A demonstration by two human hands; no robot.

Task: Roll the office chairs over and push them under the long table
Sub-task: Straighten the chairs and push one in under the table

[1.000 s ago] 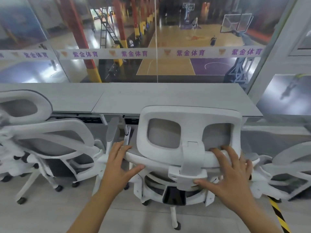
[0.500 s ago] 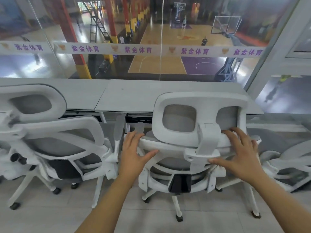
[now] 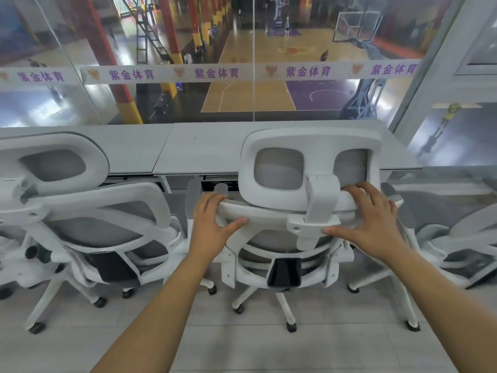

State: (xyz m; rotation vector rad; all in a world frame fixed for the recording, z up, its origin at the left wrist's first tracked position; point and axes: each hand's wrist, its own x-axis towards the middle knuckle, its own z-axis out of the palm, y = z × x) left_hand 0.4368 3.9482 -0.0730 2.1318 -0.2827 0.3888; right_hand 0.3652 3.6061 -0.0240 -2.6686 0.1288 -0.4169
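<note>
A white office chair (image 3: 309, 168) with grey mesh stands in front of me, its back toward me and its seat under the edge of the long grey table (image 3: 209, 149). My left hand (image 3: 212, 224) grips the top left of the chair's backrest frame, thumb underneath. On the right side of that frame, beside the headrest post, my right hand (image 3: 371, 219) lies with its fingers spread over the top edge. A second white chair (image 3: 88, 219) is tucked at the table to the left.
A third white chair (image 3: 462, 246) is at the right edge, partly out of view. A glass wall (image 3: 252, 76) with a purple-lettered band rises behind the table, and a white pillar (image 3: 430, 63) stands at the table's right end. The floor is pale tile.
The chair under my hands has rolled forward toward the table and my arms have stretched out. Both hands keep their hold on the backrest.
</note>
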